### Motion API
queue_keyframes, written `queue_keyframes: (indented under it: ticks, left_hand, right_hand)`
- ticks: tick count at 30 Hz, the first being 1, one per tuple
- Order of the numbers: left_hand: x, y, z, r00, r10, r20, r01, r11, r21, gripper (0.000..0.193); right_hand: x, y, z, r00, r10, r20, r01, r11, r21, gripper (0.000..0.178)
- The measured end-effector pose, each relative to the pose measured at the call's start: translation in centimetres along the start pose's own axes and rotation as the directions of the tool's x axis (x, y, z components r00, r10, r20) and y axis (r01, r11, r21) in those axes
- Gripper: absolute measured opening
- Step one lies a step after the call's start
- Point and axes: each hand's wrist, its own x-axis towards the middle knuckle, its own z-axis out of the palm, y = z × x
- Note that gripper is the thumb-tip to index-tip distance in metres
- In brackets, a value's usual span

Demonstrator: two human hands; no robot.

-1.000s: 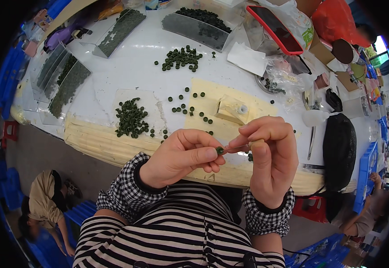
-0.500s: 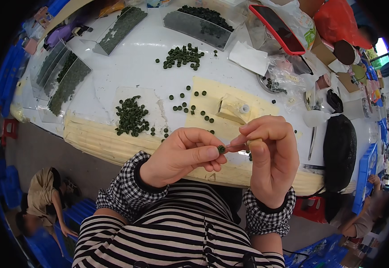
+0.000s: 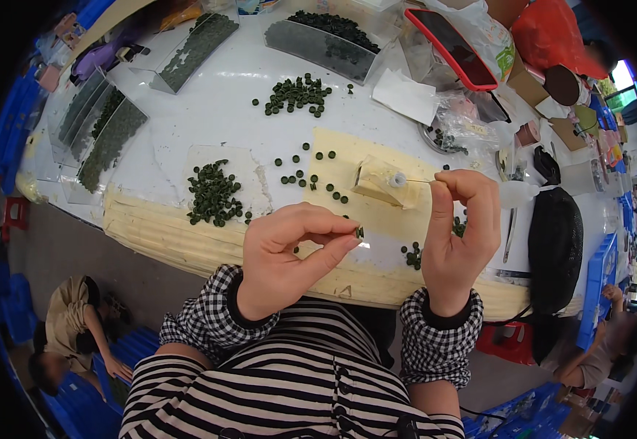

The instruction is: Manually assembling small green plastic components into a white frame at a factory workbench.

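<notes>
Between thumb and forefinger, my left hand (image 3: 278,252) pinches a small dark green round piece (image 3: 360,233) above the table's near edge. My right hand (image 3: 465,230) is closed on a thin needle-like tool (image 3: 422,181); its handle is mostly covered by the fingers. The tool's tip reaches to a small whitish nozzle (image 3: 397,178) on a yellow-taped block (image 3: 374,180); whether they touch I cannot tell. Left of the block lies a pile of dark green pieces (image 3: 215,193), with loose ones (image 3: 314,178) between. A few green pieces (image 3: 412,256) lie beside my right hand.
Clear bins of green pieces (image 3: 322,47) stand at the back and left, behind another pile (image 3: 296,96). A red-cased phone (image 3: 451,50), white paper (image 3: 405,96), tweezers (image 3: 510,235) and a black bag (image 3: 555,252) are on the right. Two other people sit beyond the table.
My right hand has moved up and away from my left, taking the tool from the green piece to the nozzle. My left hand has shifted slightly, still pinching the piece.
</notes>
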Motion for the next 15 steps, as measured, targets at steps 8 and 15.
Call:
queue_keyframes:
  ticks: [8,15]
  left_hand:
    - [0.2,0.6,0.2,0.970,0.244,0.010,-0.236,0.923,0.303,0.022]
    - [0.1,0.4,0.1,0.964,0.267,0.000,-0.255,0.922,0.292,0.023]
  right_hand:
    - [-0.4,-0.1,0.5,0.989,0.022,0.149,-0.007,0.995,-0.101,0.011]
    - [-2.2,-2.7,-0.9,0.984,0.090,0.153,-0.110,0.985,0.130,0.026]
